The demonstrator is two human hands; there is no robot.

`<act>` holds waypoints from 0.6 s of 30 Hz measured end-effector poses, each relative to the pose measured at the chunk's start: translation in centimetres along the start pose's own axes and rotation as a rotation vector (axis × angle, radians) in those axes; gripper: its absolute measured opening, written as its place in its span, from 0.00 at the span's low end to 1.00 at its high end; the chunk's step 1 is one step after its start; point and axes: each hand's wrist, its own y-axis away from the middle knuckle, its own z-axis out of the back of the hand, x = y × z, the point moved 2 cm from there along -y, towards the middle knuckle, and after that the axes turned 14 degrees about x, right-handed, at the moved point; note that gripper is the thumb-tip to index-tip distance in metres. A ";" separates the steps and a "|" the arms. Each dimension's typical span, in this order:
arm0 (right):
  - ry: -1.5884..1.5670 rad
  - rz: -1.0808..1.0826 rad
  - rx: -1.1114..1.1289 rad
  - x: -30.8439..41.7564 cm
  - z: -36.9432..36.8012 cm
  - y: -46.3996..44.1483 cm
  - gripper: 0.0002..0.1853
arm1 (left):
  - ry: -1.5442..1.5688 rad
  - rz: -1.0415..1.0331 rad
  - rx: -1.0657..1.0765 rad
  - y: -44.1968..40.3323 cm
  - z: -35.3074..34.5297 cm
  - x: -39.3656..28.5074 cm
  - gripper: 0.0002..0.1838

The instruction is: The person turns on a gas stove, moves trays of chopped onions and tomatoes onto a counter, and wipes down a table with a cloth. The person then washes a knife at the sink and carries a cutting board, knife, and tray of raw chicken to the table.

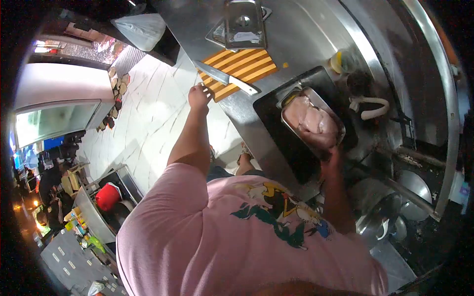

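Observation:
My left hand (199, 95) is at the near left corner of a striped wooden cutting board (256, 63), its fingers bent against the board's edge. Across the board lies a large knife (224, 78) with a white handle; the handle sticks out past the board's side. On the right, a metal pan (340, 124) holds large pieces of raw chicken (308, 118). My right hand (332, 162) grips the near end of this pan, with its fingers in shadow and partly hidden. Under the pan is a black tray (269, 118).
Metal lids (244, 22) lie beyond the board on the steel counter (247, 116). A clear container (340, 61) and a white curved hose (375, 108) stand at the right. A white plastic bag (140, 29) sits at the far left. Metal bowls (414, 190) are at lower right.

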 end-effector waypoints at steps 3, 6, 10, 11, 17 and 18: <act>1.008 0.293 0.139 0.1 -0.1 1.8 0.28 | 0.210 0.065 -0.050 0.8 1.3 0.0 0.19; 1.480 0.765 0.191 -0.8 2.1 0.8 0.28 | 0.315 0.057 0.093 1.4 1.5 -0.9 0.29; 0.806 0.369 0.248 -0.2 -0.4 0.7 0.26 | 0.195 -0.031 0.293 -0.8 2.7 -0.4 0.29; 0.668 0.299 0.256 0.2 -1.5 1.0 0.26 | 0.151 -0.017 0.254 -1.2 2.6 -0.4 0.23; 0.465 0.093 0.179 0.3 4.3 -1.1 0.22 | 0.287 -0.057 0.316 0.3 2.2 -0.9 0.21; 0.879 0.234 0.238 0.0 6.7 -2.3 0.20 | 0.292 -0.057 0.313 0.2 2.6 -0.5 0.21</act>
